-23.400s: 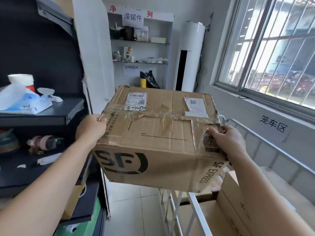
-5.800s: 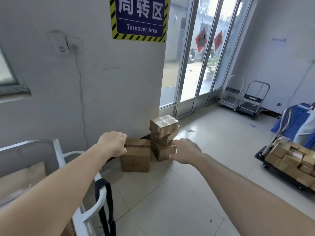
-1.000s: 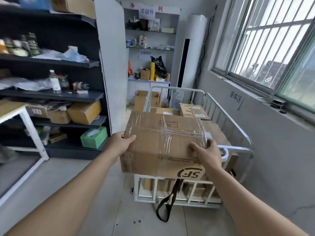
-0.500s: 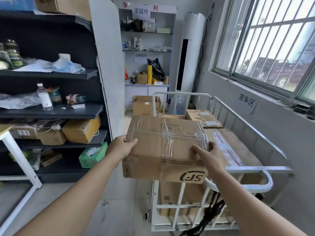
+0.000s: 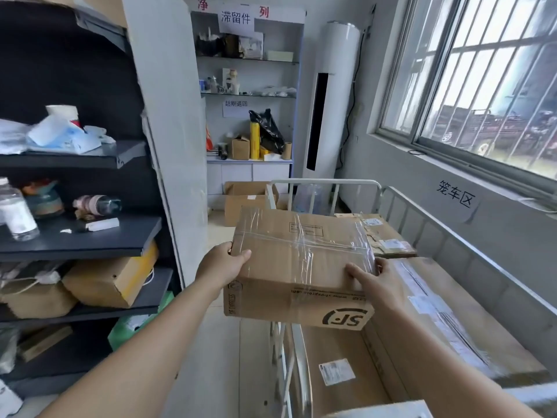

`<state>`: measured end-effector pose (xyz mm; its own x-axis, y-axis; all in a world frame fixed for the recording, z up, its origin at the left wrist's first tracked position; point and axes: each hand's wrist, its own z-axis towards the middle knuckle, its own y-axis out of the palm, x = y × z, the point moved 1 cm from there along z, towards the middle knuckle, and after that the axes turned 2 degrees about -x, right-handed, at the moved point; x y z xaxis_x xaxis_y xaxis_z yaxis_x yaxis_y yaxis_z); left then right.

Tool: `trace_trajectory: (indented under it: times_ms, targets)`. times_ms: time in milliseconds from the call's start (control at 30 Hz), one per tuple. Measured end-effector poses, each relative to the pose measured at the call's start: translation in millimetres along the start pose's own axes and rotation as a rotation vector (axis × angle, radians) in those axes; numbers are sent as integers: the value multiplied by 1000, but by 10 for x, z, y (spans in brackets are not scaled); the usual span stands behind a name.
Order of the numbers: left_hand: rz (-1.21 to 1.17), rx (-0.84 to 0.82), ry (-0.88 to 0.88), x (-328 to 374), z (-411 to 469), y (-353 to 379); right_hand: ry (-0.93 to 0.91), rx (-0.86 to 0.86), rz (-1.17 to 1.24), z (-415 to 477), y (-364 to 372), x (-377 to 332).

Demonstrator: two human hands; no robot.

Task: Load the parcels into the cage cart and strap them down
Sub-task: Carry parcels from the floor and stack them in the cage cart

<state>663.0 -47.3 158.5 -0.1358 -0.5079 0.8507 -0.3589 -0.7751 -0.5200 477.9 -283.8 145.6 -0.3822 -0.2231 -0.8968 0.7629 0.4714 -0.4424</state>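
Storeroom, shelves (image 5: 90,236) sitting left of the cart (image 5: 325,183). Left hand (image 5: 221,263) and right hand (image 5: 373,282) are gripping a taped box (image 5: 298,267) by its sides, holding it above the cart's near edge, over the parcels (image 5: 452,312) inside. Loading step is running; next it likely needs lowering flat onto them, strapping not yet done

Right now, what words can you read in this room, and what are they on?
"滞留件": paper sign on the far shelf unit.
"净" and "列": red, on the white board behind that sign.
"超期退回": paper note lower down.
"笼车区": wall label under the window.
"SF": logo, upside down, on the held box.
Too small to read: shipping labels, the box's fine print.
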Motion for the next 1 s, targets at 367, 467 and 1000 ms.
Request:
trace_trajectory:
  times_ms: [367, 467, 1000]
  targets:
    - [30, -165, 116, 271, 2021, -14, 66, 151, 32, 1197, 841, -436]
    - [43, -232, 138, 402, 2511, 0, 88, 209, 46, 1461, 998, -565]
    - [94, -425, 202, 1024, 4862, 1191, 189, 424, 55, 3543, 1455, -437]
